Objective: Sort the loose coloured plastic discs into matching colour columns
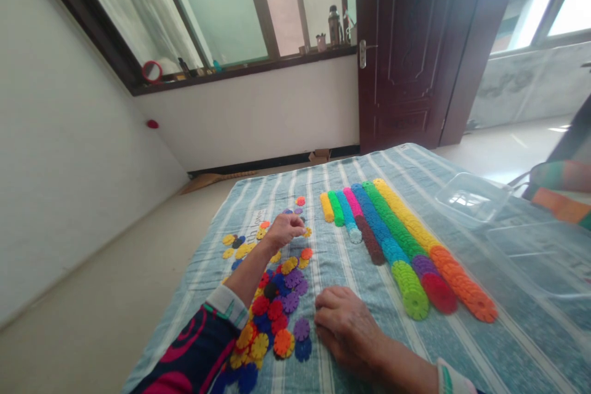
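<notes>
My left hand (284,229) reaches out over the far end of a loose pile of coloured plastic snowflake discs (272,301). Its fingers are pinched together at a small disc near the pile's far edge. My right hand (344,323) rests knuckles-up on the striped blue cloth (332,258), fingers curled under, beside a purple and a blue disc. To the right lie several rows of stacked discs (397,240), sorted into yellow, green, blue, pink, purple, red and orange lengths.
A clear plastic box (471,197) and a larger clear lid (540,252) sit at the right of the table. A dark wooden door (406,43), a window sill with bottles (335,28) and bare floor lie beyond.
</notes>
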`<action>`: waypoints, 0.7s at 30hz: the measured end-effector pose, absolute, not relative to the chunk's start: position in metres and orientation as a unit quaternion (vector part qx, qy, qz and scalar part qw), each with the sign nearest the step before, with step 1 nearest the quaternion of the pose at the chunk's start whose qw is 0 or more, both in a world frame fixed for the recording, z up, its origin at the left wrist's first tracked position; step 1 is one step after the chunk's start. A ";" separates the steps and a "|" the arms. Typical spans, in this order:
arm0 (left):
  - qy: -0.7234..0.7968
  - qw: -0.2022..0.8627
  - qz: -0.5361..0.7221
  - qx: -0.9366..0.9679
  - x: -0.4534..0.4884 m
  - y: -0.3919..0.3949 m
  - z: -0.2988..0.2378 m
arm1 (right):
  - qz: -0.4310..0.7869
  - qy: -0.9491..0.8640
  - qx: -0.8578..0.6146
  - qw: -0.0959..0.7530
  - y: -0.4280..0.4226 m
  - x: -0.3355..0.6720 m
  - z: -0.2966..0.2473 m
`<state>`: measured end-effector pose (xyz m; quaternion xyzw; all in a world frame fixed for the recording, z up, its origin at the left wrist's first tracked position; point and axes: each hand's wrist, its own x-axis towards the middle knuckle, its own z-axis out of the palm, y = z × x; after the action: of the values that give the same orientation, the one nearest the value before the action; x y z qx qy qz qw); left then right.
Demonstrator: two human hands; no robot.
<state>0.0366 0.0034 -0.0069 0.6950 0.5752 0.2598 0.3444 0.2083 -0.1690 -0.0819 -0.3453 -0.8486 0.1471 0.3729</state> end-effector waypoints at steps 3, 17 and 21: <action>0.564 0.318 0.300 0.700 0.061 0.017 -0.019 | 0.148 -0.848 -0.345 0.375 -0.168 0.208 -0.083; 0.577 0.269 0.304 0.709 0.099 0.048 -0.044 | 0.136 -0.851 -0.346 0.370 -0.168 0.207 -0.084; 0.582 0.256 0.291 0.715 0.099 0.051 -0.045 | 0.144 -0.851 -0.347 0.368 -0.168 0.208 -0.082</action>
<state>0.0995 0.0507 -0.0453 0.7147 0.5822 0.2910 0.2560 0.2081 -0.1681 -0.0823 -0.3470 -0.8507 0.1436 0.3678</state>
